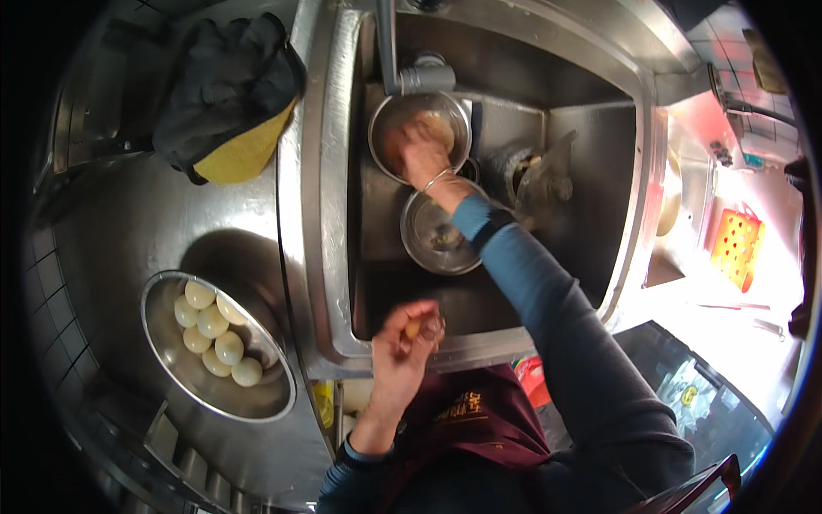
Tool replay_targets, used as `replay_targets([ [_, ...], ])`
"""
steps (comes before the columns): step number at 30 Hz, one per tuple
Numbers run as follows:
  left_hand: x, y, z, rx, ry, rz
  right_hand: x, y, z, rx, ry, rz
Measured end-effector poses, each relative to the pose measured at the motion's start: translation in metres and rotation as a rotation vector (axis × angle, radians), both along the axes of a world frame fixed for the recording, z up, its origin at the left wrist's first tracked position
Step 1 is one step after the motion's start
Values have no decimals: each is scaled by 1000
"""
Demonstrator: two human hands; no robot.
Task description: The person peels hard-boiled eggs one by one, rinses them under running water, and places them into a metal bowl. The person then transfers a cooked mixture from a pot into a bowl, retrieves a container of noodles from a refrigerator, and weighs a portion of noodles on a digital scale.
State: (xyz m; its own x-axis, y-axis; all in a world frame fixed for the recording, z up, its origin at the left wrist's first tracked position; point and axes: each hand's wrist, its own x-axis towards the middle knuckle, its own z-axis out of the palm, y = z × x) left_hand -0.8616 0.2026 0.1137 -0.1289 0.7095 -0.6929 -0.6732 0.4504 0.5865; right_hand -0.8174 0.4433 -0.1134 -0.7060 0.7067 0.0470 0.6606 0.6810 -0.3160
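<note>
My right hand (419, 154) reaches into a round metal bowl (374, 147) under the faucet in the sink. Motion smears its fingers, and a pale tan shape (439, 128) shows beside them in the bowl. Above the sink's front edge, my left hand (404, 343) is curled, with a small orange-brown piece (413, 328) showing between its fingers; its kind is unclear. A second round bowl (419, 248) stands just nearer than the first, with small bits at its bottom, partly under my right forearm. Several smooth, pale, egg-like balls (213, 321) lie in a large steel bowl (276, 390) on the left counter.
The faucet (387, 51) hangs over the sink's far left. A dark container (505, 171) and a clear plastic bag (548, 184) lie right of the bowls. A dark grey and yellow bundle (231, 94) sits on the left counter. An orange perforated basket (735, 248) stands far right.
</note>
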Motion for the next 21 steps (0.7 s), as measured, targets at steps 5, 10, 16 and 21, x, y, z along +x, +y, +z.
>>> replay_targets([
  [5,5,25,0,77,-5,23,68,-20,103,-1111,700,-483],
  [10,28,60,7,28,89,-44,148,-69,202,-1476,1052,-626],
  [16,127,74,55,445,689,-314,232,-145,273,-1536,1543,-720],
  [21,264,36,94,998,931,-836,339,-209,290,-1031,1783,-777],
])
